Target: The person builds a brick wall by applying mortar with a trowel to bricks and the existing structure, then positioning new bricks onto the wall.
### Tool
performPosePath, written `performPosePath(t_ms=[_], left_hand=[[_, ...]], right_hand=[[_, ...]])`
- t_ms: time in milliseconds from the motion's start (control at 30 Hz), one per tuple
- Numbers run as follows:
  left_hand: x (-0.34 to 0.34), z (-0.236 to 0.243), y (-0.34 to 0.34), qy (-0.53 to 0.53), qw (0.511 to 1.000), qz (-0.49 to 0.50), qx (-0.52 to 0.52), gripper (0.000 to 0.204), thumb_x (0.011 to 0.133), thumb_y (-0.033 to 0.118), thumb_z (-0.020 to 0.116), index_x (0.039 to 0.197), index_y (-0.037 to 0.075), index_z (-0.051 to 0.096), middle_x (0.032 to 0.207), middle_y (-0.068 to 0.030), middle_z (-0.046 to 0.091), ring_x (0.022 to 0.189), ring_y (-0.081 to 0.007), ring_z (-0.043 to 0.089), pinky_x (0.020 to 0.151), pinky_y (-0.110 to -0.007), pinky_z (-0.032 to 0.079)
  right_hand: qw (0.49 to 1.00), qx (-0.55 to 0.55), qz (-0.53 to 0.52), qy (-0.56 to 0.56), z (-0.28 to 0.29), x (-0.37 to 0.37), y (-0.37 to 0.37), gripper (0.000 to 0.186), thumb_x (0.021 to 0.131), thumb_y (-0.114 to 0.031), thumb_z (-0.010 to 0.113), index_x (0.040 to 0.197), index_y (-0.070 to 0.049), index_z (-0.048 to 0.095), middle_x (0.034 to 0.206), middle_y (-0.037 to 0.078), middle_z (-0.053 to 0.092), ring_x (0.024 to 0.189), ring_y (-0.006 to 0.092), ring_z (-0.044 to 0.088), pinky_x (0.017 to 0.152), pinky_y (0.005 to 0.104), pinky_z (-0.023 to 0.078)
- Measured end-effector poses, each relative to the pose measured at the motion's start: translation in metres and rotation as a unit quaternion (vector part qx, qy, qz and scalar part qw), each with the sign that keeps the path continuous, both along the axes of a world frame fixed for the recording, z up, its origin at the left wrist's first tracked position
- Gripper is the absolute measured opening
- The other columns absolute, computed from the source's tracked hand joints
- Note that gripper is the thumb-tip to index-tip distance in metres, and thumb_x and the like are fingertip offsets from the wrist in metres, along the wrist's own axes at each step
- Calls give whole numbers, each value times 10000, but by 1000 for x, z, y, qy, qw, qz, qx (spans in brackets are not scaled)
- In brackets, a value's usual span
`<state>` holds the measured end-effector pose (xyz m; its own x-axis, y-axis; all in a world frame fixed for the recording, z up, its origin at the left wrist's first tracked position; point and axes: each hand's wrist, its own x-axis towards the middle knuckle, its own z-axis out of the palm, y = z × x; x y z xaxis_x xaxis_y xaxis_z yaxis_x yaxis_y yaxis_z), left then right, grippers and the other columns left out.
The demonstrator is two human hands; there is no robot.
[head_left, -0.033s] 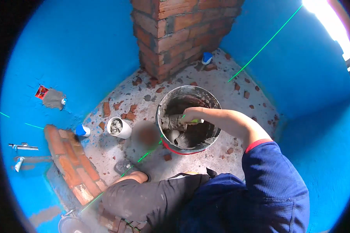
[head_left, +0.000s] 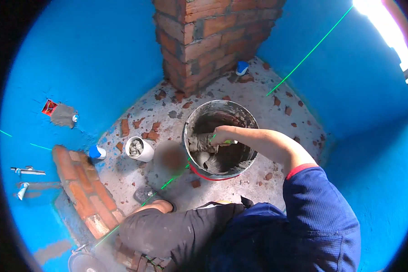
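One hand busy: right hand [head_left: 220, 135] grips trowel [head_left: 203, 140] inside bucket [head_left: 192, 119]. Scoop slow, keep mortar [head_left: 213, 161] level. Left hand hidden, cannot tell.

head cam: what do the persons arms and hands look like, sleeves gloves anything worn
The right hand is bare, with no glove. That forearm is bare too; a dark blue sleeve with a red inner cuff edge is pushed up it. The left hand is also gloveless, and its arm is covered by a dusty dark grey sleeve.

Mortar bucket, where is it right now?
In the head view the mortar bucket stands mid-frame on the rubble-strewn floor, in front of the brick column, right of the small white cup; the right hand reaches into it.
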<state>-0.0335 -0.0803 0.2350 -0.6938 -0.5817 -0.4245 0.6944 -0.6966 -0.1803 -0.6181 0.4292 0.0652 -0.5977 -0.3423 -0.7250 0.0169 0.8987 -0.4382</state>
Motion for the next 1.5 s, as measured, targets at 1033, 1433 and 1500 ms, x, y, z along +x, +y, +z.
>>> performPosePath(t_ms=[1033, 1433, 1500], left_hand=[[-38, 41, 70, -172, 974, 16, -144, 78, 928, 95, 525, 897, 37, 482, 710, -10, 449, 463, -85, 402, 536, -253, 366], [-52, 69, 66, -373, 919, 69, -104, 121, 900, 92, 542, 960, 7, 479, 744, -19, 466, 480, -72, 380, 549, -232, 338], [-45, 70, 61, -321, 936, 43, -139, 114, 931, 78, 507, 1001, 0, 463, 735, -4, 440, 471, -59, 363, 526, -213, 319]], right_hand=[[847, -509, 38, -146, 86, 149, -348, 334, 791, -261, 584, 1027, -25, 572, 813, 41, 575, 714, 131, 541, 616, 265, 433], [841, -443, 156, 271, -82, 169, -530, 354, 803, -217, 666, 1029, -10, 487, 857, 243, 605, 791, 441, 595, 690, 468, 474], [851, -395, 162, 306, -103, 181, -532, 409, 791, -232, 716, 1039, -2, 487, 880, 261, 609, 834, 454, 601, 706, 495, 478]])
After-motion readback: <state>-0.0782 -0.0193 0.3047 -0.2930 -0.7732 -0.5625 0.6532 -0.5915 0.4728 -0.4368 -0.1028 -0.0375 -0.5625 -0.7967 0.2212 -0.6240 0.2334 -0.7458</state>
